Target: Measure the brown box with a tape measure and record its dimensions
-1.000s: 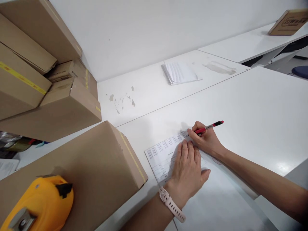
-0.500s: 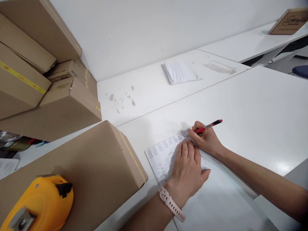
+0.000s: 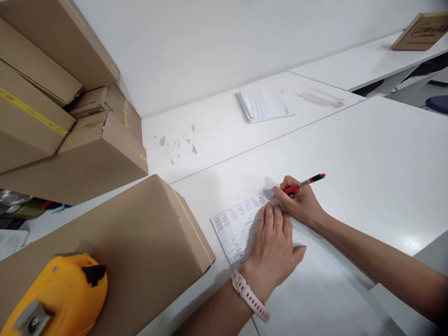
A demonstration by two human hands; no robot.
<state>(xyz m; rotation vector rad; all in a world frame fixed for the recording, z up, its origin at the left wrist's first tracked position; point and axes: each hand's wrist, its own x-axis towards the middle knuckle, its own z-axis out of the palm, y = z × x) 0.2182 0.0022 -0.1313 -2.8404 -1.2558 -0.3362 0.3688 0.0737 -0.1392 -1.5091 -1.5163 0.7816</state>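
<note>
My right hand [image 3: 299, 200] is closed around a red and black pen [image 3: 304, 183], its upper end slanting up to the right. The pen's tip is at the far right edge of a printed form [image 3: 227, 235], mostly hidden by my fingers. Rows of small handwritten marks run along the form's far side. My left hand [image 3: 273, 247] lies flat on the form with fingers stretched out and holds nothing. A pale pink band [image 3: 250, 297] circles my left wrist.
A cardboard box [image 3: 133, 242] with a yellow tape measure [image 3: 66, 294] on it stands at the left. More boxes [image 3: 115, 140] are stacked behind. Papers [image 3: 264, 105] lie near the wall, and a brown box [image 3: 422, 32] stands at the far right.
The pen's upper end has shifted very slightly to the right. My left hand stays in the same place on the form.
</note>
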